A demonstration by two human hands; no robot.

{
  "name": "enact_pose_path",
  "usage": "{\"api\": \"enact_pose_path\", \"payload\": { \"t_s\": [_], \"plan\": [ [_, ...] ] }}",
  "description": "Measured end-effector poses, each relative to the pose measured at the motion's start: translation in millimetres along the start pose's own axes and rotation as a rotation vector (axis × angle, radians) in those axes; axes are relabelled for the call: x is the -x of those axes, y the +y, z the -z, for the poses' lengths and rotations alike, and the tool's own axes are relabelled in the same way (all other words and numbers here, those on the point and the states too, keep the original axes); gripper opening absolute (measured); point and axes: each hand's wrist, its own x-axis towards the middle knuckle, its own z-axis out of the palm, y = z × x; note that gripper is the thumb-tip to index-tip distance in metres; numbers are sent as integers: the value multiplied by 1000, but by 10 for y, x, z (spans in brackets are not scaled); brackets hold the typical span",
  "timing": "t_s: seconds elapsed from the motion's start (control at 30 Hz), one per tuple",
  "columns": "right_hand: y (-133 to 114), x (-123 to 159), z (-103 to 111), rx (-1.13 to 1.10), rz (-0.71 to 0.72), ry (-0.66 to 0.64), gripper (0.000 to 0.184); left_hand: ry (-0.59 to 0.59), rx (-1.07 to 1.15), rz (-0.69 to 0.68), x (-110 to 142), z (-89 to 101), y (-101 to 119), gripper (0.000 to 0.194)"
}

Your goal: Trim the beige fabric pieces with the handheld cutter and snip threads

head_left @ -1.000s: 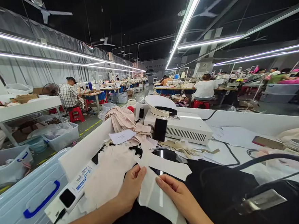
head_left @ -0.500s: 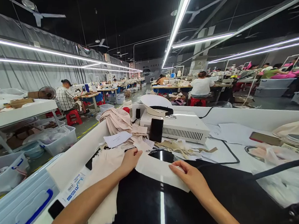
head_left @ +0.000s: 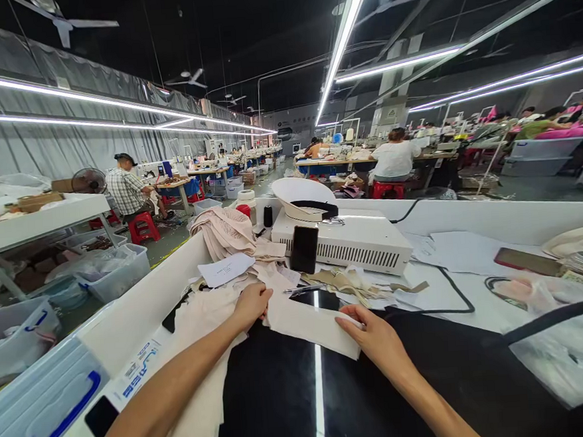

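A curved cream fabric piece [head_left: 309,324] stretches between my two hands above a glossy black work surface [head_left: 274,399]. My left hand [head_left: 253,304] is closed, its fingers pinching the piece's left end. At the other end my right hand [head_left: 374,332] has thumb and fingers closed on the fabric's edge. Beside my left forearm lies a stack of cream cut pieces [head_left: 201,358], partly under the arm. A pen-like metal tool [head_left: 301,289] rests just beyond the held piece.
Behind the hands stand a phone [head_left: 304,249] and a white vented box [head_left: 348,241] bearing a white cap [head_left: 304,197]. Fabric scraps [head_left: 356,284] lie before the box. Bundled pink-beige fabric [head_left: 225,230] sits at back left, a plastic bag [head_left: 570,352] at right. Co-workers sit farther off.
The view has shifted slightly. The fabric's right end has risen a little and lies flatter, with my right hand a bit farther right; both hands keep hold of it.
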Motion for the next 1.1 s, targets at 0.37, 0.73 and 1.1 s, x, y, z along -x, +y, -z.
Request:
{"api": "enact_pose_path", "payload": {
  "t_s": [0.37, 0.73, 1.1],
  "plan": [
    [130, -7, -81, 142, 91, -42, 34, 61, -157, -82, -13, 41, 3, 38],
    [327, 31, -191, 432, 395, 65, 37, 84, -400, -538, 222, 169, 0, 28],
    [476, 113, -348, 594, 623, 67, 22, -234, -710, -695, 263, -21, -227, 49]
  ]
}}
